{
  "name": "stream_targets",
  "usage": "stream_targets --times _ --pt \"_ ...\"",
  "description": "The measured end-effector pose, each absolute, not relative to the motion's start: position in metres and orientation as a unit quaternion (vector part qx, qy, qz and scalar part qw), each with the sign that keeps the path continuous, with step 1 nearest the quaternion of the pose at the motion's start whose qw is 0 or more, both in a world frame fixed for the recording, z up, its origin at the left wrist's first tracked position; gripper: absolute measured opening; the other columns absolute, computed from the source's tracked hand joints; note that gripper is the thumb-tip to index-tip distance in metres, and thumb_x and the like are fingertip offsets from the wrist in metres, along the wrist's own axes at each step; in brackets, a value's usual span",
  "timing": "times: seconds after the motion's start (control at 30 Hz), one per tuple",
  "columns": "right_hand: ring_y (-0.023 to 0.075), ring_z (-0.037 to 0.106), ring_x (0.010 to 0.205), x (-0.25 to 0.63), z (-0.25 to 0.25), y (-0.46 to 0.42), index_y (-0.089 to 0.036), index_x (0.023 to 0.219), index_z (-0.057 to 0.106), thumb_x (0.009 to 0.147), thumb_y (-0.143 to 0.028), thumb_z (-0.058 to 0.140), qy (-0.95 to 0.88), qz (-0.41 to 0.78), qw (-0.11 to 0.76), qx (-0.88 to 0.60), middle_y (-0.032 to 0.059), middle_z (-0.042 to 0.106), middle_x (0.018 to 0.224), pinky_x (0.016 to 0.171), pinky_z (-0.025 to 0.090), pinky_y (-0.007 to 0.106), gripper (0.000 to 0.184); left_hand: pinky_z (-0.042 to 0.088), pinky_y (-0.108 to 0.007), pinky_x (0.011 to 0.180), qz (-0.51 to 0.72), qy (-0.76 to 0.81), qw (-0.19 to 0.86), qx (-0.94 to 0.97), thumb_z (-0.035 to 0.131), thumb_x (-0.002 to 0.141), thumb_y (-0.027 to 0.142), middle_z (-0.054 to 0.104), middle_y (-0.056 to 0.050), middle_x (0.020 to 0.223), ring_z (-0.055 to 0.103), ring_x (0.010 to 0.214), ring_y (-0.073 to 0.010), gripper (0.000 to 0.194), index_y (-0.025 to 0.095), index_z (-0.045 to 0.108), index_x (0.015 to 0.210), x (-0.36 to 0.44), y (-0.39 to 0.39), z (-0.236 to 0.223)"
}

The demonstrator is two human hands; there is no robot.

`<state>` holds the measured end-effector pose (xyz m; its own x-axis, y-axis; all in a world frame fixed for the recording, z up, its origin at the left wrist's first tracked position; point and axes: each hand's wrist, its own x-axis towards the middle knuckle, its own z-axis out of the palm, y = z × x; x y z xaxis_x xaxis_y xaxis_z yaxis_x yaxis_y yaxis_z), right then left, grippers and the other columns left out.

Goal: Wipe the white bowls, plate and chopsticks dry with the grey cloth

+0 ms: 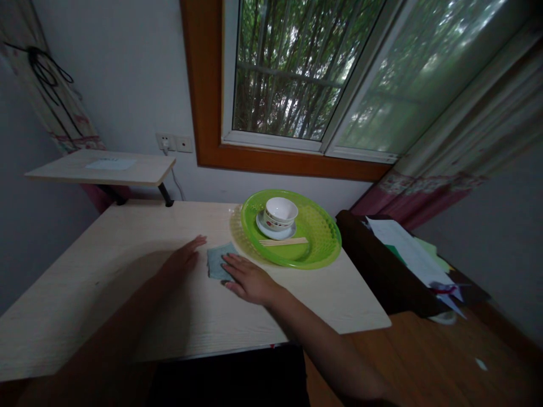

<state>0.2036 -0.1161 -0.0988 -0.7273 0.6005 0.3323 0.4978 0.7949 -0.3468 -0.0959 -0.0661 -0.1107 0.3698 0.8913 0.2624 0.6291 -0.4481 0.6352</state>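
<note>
A folded grey-blue cloth [216, 262] lies on the light wooden table [139, 249]. My right hand [251, 280] rests flat on the cloth's right side, fingers stretched out toward the left. Just left of the cloth is my left hand [183, 260], with its fingers extended and nothing in them; whether it touches the tabletop I cannot tell. Behind my right hand stands a round green plastic basket [324, 257]. Inside it, stacked white bowls [281, 210] sit on a white plate [275, 233], and several chopsticks [284, 242] lie in front of them.
A small raised shelf [102, 164] with a sheet of paper stands at the table's back left. Wall sockets [173, 142] with a cord are behind it. The window [297, 73] is beyond the basket. Papers [411, 249] lie on dark furniture to the right.
</note>
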Motion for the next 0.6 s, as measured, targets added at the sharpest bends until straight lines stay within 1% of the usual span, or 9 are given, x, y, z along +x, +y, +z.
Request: stream_targets --times 0.03,0.13,0.27,0.33,0.43,0.5,0.6 --pt "0.03 0.034 0.155 0.198 -0.1 -0.117 -0.015 0.154 0.049 0.105 -0.048 0.052 -0.931 0.116 0.2 -0.284 0.017 0.041 0.164 0.126 0.033 0.052 0.059 0.029 -0.051 0.127 0.29 0.512 0.192 0.786 0.038 0.1 0.039 0.05 -0.015 0.159 0.037 0.154 -0.0284 0.057 0.014 0.055 0.148 -0.109 -0.062 -0.114" --pt "0.0293 0.032 0.156 0.175 -0.107 -0.116 -0.015 0.156 0.045 0.106 -0.055 0.047 -0.941 0.117 0.167 -0.269 0.0166 0.038 0.166 0.127 0.032 0.051 0.064 0.028 -0.053 0.127 0.246 0.587 0.111 0.763 0.04 0.097 0.038 0.05 -0.016 0.158 0.031 0.156 -0.031 0.059 0.012 0.055 0.148 -0.141 -0.054 -0.124" --pt "0.0282 0.028 0.158 0.144 -0.116 -0.094 -0.014 0.157 0.044 0.107 -0.056 0.044 -0.939 0.114 0.155 -0.285 0.0157 0.034 0.168 0.128 0.03 0.047 0.065 0.03 -0.055 0.125 0.22 0.639 0.049 0.735 0.04 0.095 0.033 0.052 -0.021 0.156 0.037 0.153 -0.0348 0.06 0.006 0.055 0.146 -0.16 -0.052 -0.132" --pt "0.0288 0.028 0.158 0.131 -0.118 -0.074 -0.014 0.157 0.043 0.107 -0.057 0.042 -0.935 0.117 0.142 -0.302 0.0155 0.032 0.168 0.128 0.029 0.047 0.066 0.031 -0.055 0.125 0.205 0.647 0.034 0.734 0.039 0.095 0.032 0.051 -0.021 0.156 0.041 0.151 -0.0344 0.059 0.006 0.056 0.145 -0.16 -0.051 -0.133" --pt "0.0307 0.025 0.158 0.121 -0.116 -0.044 -0.01 0.157 0.043 0.106 -0.057 0.043 -0.917 0.128 0.123 -0.357 0.0177 0.032 0.167 0.128 0.028 0.049 0.07 0.032 -0.054 0.124 0.182 0.648 0.015 0.739 0.039 0.094 0.031 0.052 -0.019 0.156 0.043 0.15 -0.0332 0.057 0.009 0.06 0.142 -0.159 -0.049 -0.134" --pt "0.0314 0.023 0.159 0.12 -0.114 -0.03 -0.005 0.157 0.042 0.107 -0.056 0.042 -0.896 0.132 0.12 -0.406 0.0199 0.029 0.168 0.129 0.026 0.049 0.071 0.031 -0.052 0.125 0.17 0.648 0.006 0.743 0.037 0.096 0.03 0.052 -0.018 0.156 0.042 0.15 -0.0316 0.056 0.008 0.061 0.141 -0.16 -0.048 -0.136" --pt "0.0317 0.019 0.16 0.132 -0.111 -0.022 -0.003 0.157 0.042 0.108 -0.053 0.037 -0.864 0.129 0.132 -0.469 0.0205 0.025 0.169 0.13 0.024 0.05 0.07 0.029 -0.048 0.127 0.153 0.645 -0.008 0.748 0.033 0.099 0.03 0.051 -0.016 0.158 0.041 0.151 -0.0288 0.057 0.007 0.06 0.143 -0.164 -0.047 -0.14"
